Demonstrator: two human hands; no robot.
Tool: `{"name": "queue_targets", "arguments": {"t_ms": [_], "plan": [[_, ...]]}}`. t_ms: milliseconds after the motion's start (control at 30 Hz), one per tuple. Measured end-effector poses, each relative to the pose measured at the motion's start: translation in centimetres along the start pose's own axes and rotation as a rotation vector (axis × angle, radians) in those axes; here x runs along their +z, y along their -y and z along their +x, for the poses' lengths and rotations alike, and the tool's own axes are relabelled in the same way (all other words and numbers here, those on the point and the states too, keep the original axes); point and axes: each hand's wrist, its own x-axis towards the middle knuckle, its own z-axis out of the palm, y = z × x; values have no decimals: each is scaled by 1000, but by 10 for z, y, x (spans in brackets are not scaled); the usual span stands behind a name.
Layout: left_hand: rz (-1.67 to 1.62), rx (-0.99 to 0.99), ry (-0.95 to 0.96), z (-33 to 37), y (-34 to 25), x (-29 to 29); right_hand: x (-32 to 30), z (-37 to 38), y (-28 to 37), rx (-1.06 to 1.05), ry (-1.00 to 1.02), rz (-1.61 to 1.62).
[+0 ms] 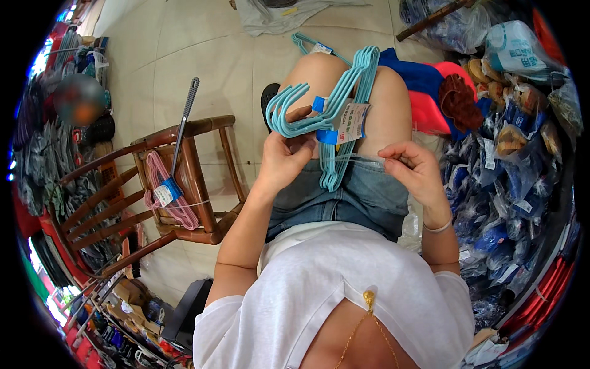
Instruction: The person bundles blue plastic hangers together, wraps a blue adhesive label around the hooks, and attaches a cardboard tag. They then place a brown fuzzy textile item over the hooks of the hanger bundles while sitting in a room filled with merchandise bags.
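A bundle of light-blue clothes hangers (367, 67) rests across my lap, with its hooks toward the left. A printed card label (354, 121) with blue parts is wrapped round the middle of the bundle. My left hand (287, 157) grips the bundle beneath the hooks, its fingers partly hidden behind them. On the right, my right hand (413, 167) pinches the end of a thin clear plastic strip (369, 159), which stretches across to the hangers. More light-blue hangers (299, 40) with a tag show beyond my left knee.
To the left stands a brown wooden chair (212, 126) bearing pink hangers (181, 209) and a long dark-handled tool (185, 117). Plastic-wrapped goods (491, 203) pile up along the right. A red stool-like item (427, 92) with dark-blue cloth is beside my right knee. Grey cloth (264, 18) lies ahead on the tiles.
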Motion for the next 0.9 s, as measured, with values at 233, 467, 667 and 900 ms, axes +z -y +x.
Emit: {"name": "queue_targets", "arguments": {"t_ms": [233,467,667,900], "plan": [[96,19,106,-4,6,-1,-5,-12,14,-244,-254,11],[30,39,74,-2,8,8,3,-27,36,-341,-304,-67],[201,184,48,1,10,11,12,-26,42,-387,-234,-29],[240,331,78,9,18,4,12,-23,38,-413,-118,54]]}}
